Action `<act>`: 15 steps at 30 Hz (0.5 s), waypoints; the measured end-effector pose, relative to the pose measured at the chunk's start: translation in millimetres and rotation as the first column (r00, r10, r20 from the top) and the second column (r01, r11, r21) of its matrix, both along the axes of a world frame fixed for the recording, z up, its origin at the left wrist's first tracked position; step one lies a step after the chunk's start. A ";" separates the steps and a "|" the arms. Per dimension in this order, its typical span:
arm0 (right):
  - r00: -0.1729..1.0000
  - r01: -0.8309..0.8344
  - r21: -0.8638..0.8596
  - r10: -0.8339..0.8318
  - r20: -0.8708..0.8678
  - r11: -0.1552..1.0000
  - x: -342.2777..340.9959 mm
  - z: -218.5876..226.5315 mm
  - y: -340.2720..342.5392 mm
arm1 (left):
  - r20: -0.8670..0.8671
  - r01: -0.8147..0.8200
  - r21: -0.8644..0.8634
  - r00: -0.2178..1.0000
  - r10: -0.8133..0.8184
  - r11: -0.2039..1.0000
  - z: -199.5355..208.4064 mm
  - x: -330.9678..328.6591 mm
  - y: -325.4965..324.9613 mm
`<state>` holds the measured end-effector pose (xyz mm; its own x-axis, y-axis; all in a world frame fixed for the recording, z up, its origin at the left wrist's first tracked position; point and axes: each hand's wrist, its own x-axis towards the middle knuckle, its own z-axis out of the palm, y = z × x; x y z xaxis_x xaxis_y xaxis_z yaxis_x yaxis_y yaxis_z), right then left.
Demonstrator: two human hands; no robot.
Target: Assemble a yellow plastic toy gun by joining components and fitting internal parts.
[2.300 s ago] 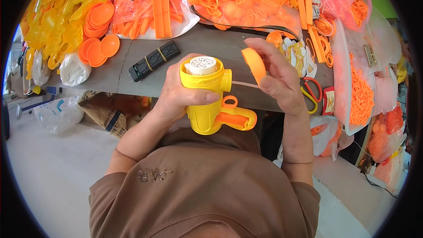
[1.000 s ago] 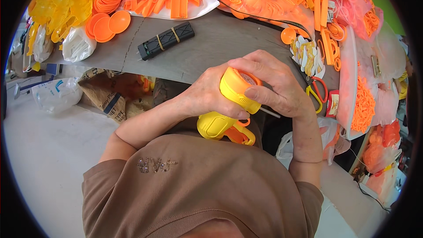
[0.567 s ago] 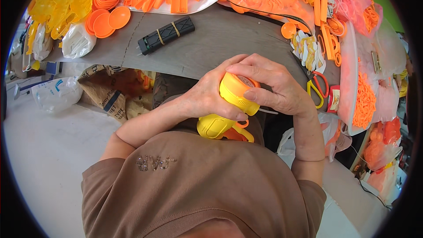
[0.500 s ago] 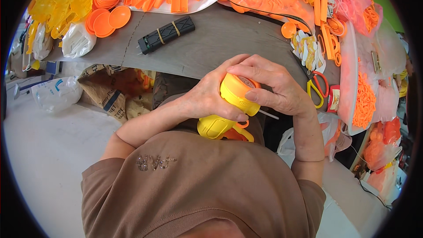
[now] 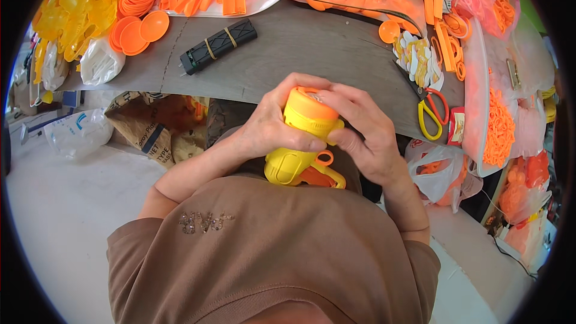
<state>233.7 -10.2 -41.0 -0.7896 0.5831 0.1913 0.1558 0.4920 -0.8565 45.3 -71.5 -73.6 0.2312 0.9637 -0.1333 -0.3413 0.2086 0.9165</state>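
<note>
On the wearer's side of the grey table [image 5: 282, 54], I see the yellow housing [image 5: 293, 161]. The left hand [image 5: 270, 123] is wrapped around it; the right hand [image 5: 363, 125], half curled, touches the orange ring [image 5: 308, 108], gripping or not I cannot tell. A slack left hold could drop the housing; uneven pressing could tilt the ring.

A head-worn fisheye camera, the left one of its pair, looks steeply down and faces far across the flat grey surface [image 5: 300, 54]. It sits close above the brown cloth shirt [image 5: 276, 246] at the near side, with the orange-capped yellow plastic cylinder [image 5: 306, 122] about midway between left and right; straight edges bow outward.
</note>
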 end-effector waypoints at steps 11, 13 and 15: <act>0.962 0.214 0.099 -0.192 -0.196 0.972 -2.1 -19.8 -19.3 | -0.089 -0.051 -0.121 0.995 0.041 0.991 -0.8 5.4 -5.5; 0.955 0.230 0.105 -0.204 -0.214 0.967 -2.4 -24.1 -20.6 | -0.086 -0.050 -0.103 0.995 0.041 0.993 -2.7 5.4 -6.1; 0.948 0.250 0.112 -0.220 -0.231 0.962 -2.3 -26.4 -20.5 | -0.082 -0.044 -0.085 0.996 0.037 0.995 -4.7 5.6 -4.9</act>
